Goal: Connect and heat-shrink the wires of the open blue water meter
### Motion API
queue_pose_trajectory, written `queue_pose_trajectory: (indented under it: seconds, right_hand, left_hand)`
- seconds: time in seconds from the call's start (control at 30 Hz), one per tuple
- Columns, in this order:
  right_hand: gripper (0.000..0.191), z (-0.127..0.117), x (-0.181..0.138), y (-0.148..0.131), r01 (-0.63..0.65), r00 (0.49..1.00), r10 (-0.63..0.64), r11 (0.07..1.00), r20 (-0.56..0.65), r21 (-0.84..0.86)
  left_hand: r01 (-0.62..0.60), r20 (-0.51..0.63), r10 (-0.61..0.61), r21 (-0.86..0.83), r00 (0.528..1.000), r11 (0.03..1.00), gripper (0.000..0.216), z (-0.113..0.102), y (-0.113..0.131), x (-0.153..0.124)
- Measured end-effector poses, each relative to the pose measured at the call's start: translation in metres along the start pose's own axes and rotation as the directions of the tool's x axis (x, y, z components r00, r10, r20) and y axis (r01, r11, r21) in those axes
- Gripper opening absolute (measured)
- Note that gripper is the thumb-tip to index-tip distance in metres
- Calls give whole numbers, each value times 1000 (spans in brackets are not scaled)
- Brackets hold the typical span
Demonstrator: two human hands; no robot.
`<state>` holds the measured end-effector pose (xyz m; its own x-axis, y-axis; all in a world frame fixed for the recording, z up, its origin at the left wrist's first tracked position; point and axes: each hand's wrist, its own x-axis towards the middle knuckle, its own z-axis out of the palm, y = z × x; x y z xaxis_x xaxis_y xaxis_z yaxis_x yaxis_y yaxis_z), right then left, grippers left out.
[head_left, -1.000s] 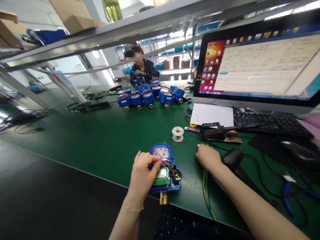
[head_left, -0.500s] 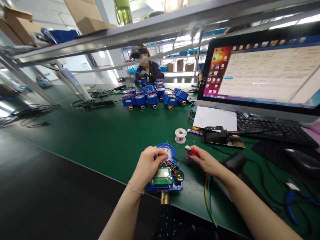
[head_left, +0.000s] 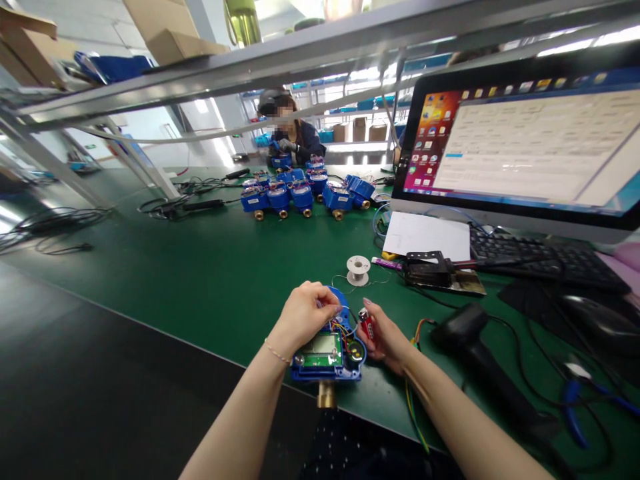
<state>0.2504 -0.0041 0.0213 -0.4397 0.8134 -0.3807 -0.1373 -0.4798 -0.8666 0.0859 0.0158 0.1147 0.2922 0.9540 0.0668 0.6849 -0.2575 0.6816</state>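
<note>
A blue water meter [head_left: 325,373] with a brass pipe end lies in front of me at the table's edge. Its open housing shows a green circuit board with a small display [head_left: 323,345], coloured wires [head_left: 341,329] and a round black part. Over the meter's far half, my left hand [head_left: 311,312] is closed, thumb and fingertips pinching a thin wire [head_left: 346,309]. Just right of the housing, my right hand [head_left: 385,337] holds a red lighter [head_left: 367,323] with a metal top, tilted toward the wires. Whether it is lit I cannot tell.
A solder spool [head_left: 358,271] stands beyond the meter. On the right are a barcode scanner [head_left: 470,340], blue-handled pliers [head_left: 571,407], a keyboard [head_left: 545,263] and a monitor [head_left: 515,147]. Several blue meters [head_left: 303,195] stand farther back, where another person [head_left: 295,137] works.
My right hand has moved left and nearer the meter, turning the lighter from lying sideways to more upright. My left hand stays at the wires, its fingers slightly shifted.
</note>
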Motion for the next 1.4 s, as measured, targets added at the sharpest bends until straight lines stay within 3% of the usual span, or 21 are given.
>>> queue_pose_trajectory:
  seconds: [0.23, 0.73, 1.4]
  right_hand:
    - [58, 2, 1, 4, -22, 998, 19, 998, 53, 60]
    - [56, -4, 4, 11, -65, 994, 65, 998, 90, -5]
    - [55, -5, 5, 14, -2, 985, -4, 999, 173, 37]
  left_hand:
    - [-2, 9, 2, 47, 1000, 999, 11, 2, -2, 1]
    - [3, 1, -3, 36, 1000, 999, 10, 4, -4, 1]
    - [1, -10, -1, 35, 1000, 999, 8, 3, -3, -1]
